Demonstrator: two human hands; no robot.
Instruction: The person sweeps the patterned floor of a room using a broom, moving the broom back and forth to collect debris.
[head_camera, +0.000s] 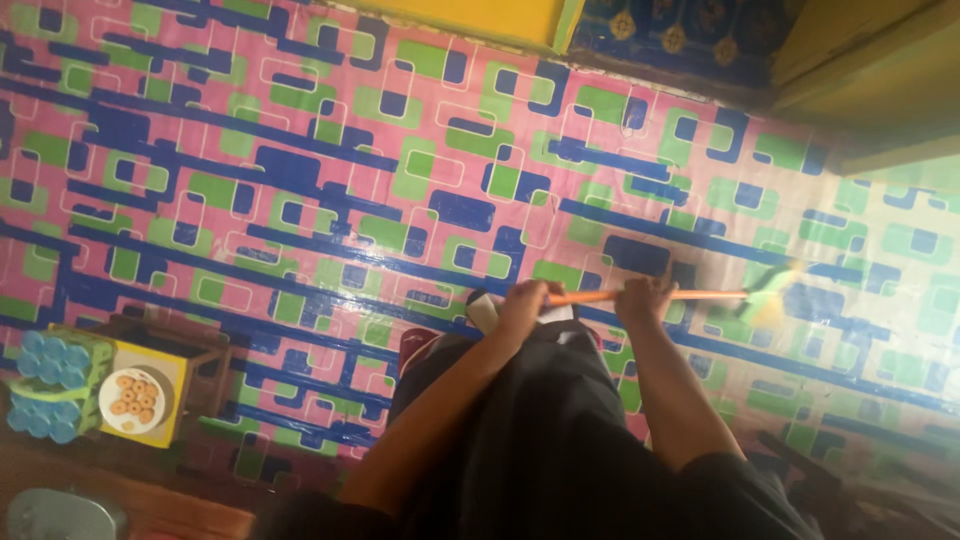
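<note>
Both my hands grip a thin orange broom handle (700, 295) that lies level across the view. My left hand (525, 300) is closed around the near end of the handle. My right hand (645, 297) grasps it further along, toward the head. The blurred green broom head (770, 290) touches the patterned vinyl floor (300, 180), which is pink with green and blue rectangles. My dark clothing (540, 430) fills the lower middle between my arms. A pale foot or sandal tip (483, 310) shows just left of my left hand.
A yellow box with a picture of biscuits (140, 400) and a pack of blue-lidded cups (50, 385) sit on a low wooden stand (200, 365) at lower left. A yellow panel (480, 15), blue patterned cloth (680, 30) and wooden furniture (870, 60) line the top.
</note>
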